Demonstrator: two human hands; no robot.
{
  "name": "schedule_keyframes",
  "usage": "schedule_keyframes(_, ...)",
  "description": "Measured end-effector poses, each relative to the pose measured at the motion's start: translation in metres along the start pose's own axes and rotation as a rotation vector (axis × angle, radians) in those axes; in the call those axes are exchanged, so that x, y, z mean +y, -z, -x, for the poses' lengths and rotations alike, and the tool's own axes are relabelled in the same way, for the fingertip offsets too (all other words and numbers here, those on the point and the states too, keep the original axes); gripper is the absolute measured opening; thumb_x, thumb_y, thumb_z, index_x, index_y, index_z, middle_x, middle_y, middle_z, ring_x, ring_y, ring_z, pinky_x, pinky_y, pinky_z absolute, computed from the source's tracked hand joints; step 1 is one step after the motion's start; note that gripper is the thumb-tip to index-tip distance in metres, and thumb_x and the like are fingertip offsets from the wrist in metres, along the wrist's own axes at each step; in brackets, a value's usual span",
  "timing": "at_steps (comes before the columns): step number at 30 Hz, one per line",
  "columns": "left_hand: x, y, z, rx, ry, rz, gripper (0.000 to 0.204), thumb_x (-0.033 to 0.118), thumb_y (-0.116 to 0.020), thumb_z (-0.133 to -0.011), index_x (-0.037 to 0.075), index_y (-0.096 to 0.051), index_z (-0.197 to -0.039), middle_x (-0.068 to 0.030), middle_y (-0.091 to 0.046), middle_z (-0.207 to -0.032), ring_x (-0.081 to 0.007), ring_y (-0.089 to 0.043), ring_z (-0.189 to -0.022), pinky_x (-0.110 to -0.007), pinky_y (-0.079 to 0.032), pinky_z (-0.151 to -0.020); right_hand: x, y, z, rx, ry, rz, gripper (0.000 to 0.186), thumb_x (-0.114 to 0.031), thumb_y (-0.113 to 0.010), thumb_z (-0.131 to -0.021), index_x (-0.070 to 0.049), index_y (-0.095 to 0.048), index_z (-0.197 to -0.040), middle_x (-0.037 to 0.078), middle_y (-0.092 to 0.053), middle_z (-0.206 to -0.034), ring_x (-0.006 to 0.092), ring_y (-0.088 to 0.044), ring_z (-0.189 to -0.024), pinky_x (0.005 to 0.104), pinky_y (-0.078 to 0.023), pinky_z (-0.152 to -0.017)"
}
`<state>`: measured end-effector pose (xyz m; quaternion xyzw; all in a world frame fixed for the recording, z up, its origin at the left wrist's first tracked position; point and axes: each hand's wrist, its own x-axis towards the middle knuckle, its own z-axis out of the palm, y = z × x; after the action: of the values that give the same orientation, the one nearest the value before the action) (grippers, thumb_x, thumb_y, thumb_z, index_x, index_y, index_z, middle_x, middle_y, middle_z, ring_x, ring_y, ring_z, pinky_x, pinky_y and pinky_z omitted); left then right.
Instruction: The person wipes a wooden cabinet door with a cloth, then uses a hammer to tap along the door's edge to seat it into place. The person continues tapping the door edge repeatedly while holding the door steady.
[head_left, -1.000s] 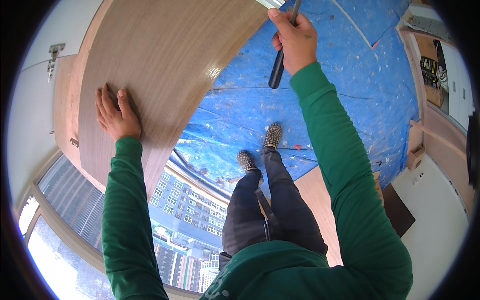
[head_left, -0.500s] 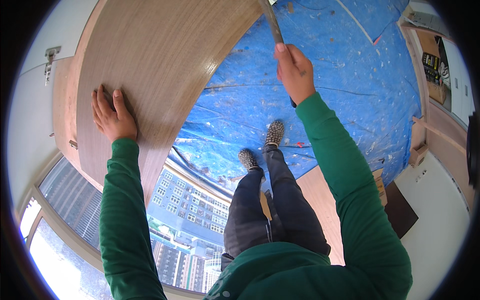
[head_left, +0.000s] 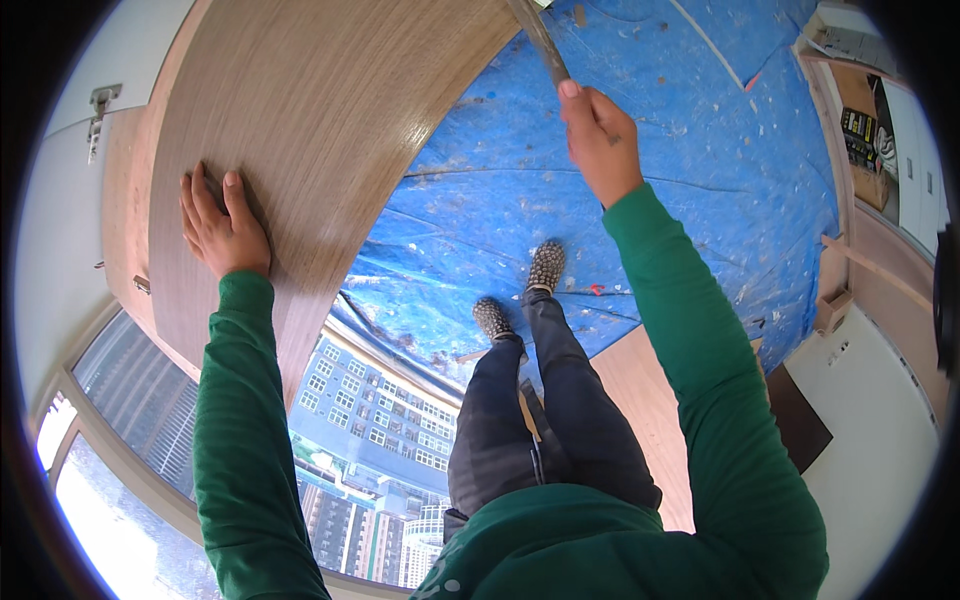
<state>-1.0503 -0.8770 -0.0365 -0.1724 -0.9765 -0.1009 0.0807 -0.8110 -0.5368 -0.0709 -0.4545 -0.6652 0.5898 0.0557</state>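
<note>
My left hand lies flat on a wood-grain panel, its fingers spread and pointing away from me. In my right hand is a long, narrow, grey-brown flat tool, apparently a file. My fingers wrap round its near end, with the thumb along the top. The file slants up and left to the panel's far right edge at the top of the view, where its far end runs out of the picture. Whether it touches the edge there, I cannot tell.
A paint-flecked blue tarp covers the floor under my feet. Beside the panel at left are a white cabinet door with a metal hinge and a window. An open cabinet holding boxes stands at the far right.
My right hand has shifted slightly to the right with the file, and the dark end that showed below it is now out of sight. My left hand stays at the same place on the panel.
</note>
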Motion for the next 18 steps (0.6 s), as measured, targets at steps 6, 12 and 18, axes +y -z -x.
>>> schedule_keyframes(6, 0.001, 0.000, 0.000, 0.001, -0.010, -0.007, 0.067, 0.060, -0.043, -0.102, 0.016, -0.047, -0.152, -0.0109, -0.038, -0.162, -0.0313, -0.028, -0.152, -0.048, -0.013, -0.124, -0.010, -0.003, -0.032, 0.005, 0.309, -0.172, 0.057, -0.056, -0.057, -0.102, -0.004, -0.062, -0.078, -0.001, -0.047, -0.064, 0.0112, -0.042, -0.063, 0.0326, -0.038, -0.056)
schedule_keyframes(12, 0.000, 0.000, 0.000, 0.006, -0.007, -0.016, 0.066, 0.060, -0.043, -0.102, 0.017, -0.046, -0.152, -0.0111, -0.037, -0.162, -0.0307, -0.027, -0.152, -0.049, -0.012, -0.124, 0.003, 0.000, -0.008, 0.010, 0.044, -0.049, 0.058, -0.056, -0.058, -0.101, -0.003, -0.060, -0.077, -0.001, -0.048, -0.066, 0.0112, -0.041, -0.063, 0.0322, -0.039, -0.058)
schedule_keyframes(18, 0.000, 0.000, 0.000, 0.006, -0.014, -0.017, 0.066, 0.060, -0.042, -0.102, 0.017, -0.046, -0.152, -0.0113, -0.037, -0.162, -0.0312, -0.027, -0.152, -0.050, -0.012, -0.124, -0.010, -0.008, -0.042, 0.027, 0.316, -0.181, 0.058, -0.056, -0.058, -0.101, -0.003, -0.062, -0.078, 0.000, -0.050, -0.067, 0.0118, -0.042, -0.064, 0.0329, -0.040, -0.058)
